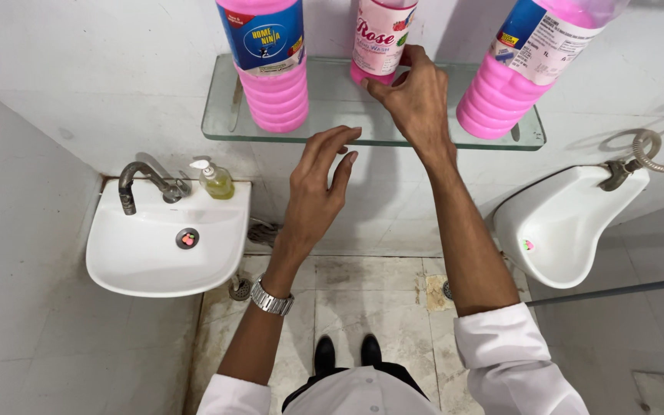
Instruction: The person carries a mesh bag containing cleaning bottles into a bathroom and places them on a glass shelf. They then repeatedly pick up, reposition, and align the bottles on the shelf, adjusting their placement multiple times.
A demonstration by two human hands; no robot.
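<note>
Gripping the small pink bottle (pixel 382 38) at its base, the right hand (pixel 416 104) should close fully round before lifting. That bottle stands mid-way on the glass shelf (pixel 220 115), between two big pink bottles. The left hand (pixel 317 192) hovers below, fingers spread, empty. Shelf's front edge is near; open room lies beneath.

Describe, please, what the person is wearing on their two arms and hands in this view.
Both hands are bare, with no gloves or rings visible. The left hand has a silver metal link watch on its wrist. Both arms wear white sleeves rolled or pushed up near the elbows, leaving the forearms uncovered. The right hand wears nothing at the wrist.
</note>
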